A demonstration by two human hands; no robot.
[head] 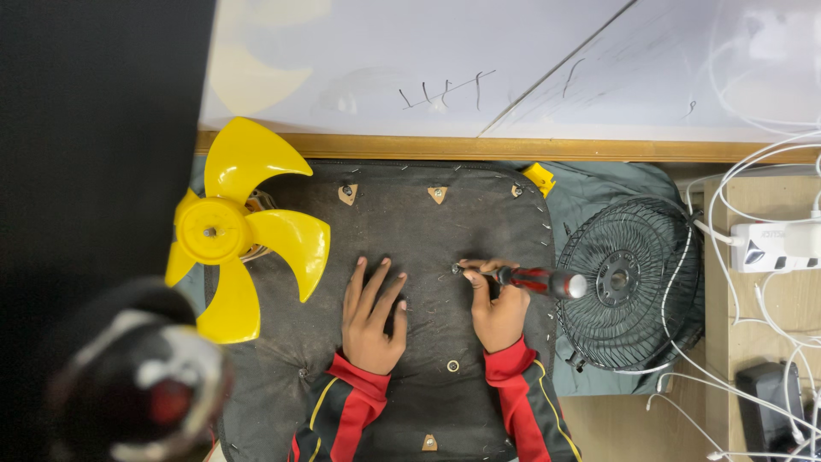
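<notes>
Red-handled screwdriver is gripped in the right hand, tip laid near the middle of the dusty black fabric panel; left hand is pressed flat and empty just beside; slip risk: tip could be driven into the spread fingers or tear the fabric.

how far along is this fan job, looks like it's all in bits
Done: the yellow blade and the black grille are off, one lying at each side of the black pad.
In hand: the right hand holds a red-handled screwdriver with its tip on the pad; the left hand lies flat on the pad.
Left: blade and grille are still apart. No motor body is in clear view.
</notes>
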